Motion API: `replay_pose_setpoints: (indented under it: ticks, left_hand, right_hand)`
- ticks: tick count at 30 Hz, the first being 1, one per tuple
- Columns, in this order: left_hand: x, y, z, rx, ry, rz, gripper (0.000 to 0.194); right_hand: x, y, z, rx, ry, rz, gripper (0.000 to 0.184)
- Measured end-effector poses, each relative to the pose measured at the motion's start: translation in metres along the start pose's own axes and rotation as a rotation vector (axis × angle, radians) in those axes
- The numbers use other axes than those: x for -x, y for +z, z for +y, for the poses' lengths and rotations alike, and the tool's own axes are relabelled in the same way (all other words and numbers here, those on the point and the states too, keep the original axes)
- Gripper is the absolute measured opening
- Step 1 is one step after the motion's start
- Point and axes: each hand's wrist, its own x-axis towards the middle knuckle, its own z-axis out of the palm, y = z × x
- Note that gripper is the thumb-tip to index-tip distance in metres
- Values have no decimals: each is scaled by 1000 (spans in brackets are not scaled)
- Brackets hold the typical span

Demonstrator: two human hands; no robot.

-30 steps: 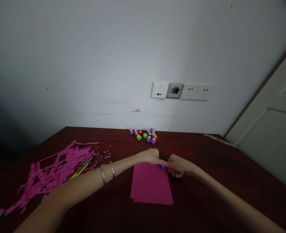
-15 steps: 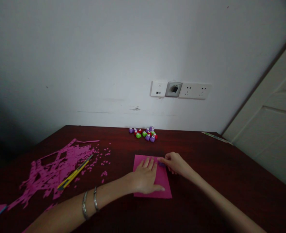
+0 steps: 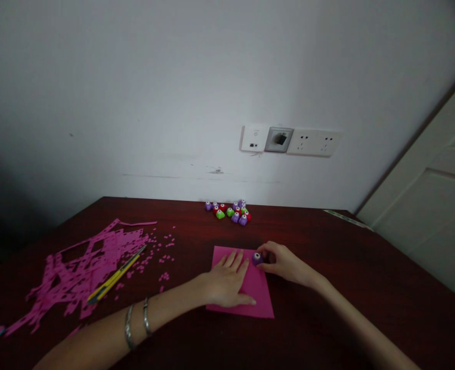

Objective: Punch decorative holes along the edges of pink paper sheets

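A pink sheet of paper [image 3: 260, 295] lies on the dark red tabletop in front of me. My left hand [image 3: 229, 285] is spread flat on it, fingers pointing away. At the sheet's upper right edge sits a small purple craft paper punch [image 3: 257, 258] with a white and black button on top. My right hand [image 3: 279, 260] grips that punch from the right between thumb and fingers. Whether the paper's edge is inside the punch's slot cannot be made out.
Several purple, red and green paper punches [image 3: 230, 211] stand near the wall. On the left are punched pink paper strips [image 3: 92, 262], tiny pink cut-outs [image 3: 165, 258] and a yellow utility knife [image 3: 115, 277]. A ruler-like strip [image 3: 348, 219] lies at the far right.
My right thumb has come off the top of the purple punch, and its button now shows. My right fingers hold its side. The left hand stays flat on the paper.
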Motion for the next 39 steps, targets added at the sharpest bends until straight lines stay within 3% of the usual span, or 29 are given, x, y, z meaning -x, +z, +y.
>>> replay_pose_setpoints:
  ticks: [7, 12, 18, 24, 33, 39]
  left_hand:
    - [0, 4, -3, 3, 21, 16, 98]
    - [0, 5, -4, 3, 32, 15, 96]
    - [0, 4, -4, 32, 24, 0, 96]
    - [0, 4, -4, 38, 11, -12, 96]
    - [2, 1, -2, 51, 12, -14, 96]
    - [3, 1, -1, 39, 13, -7, 97]
  right_hand:
    - [-2, 1, 4, 1, 12, 1, 20]
    - [-2, -10, 9, -20, 46, -14, 23]
    - [-3, -23, 30, -27, 115, 31, 29]
    - [-3, -20, 47, -20, 131, 103, 32]
    - [-4, -17, 50, -2, 142, 87, 28]
    - [-2, -25, 43, 1, 115, 110, 41]
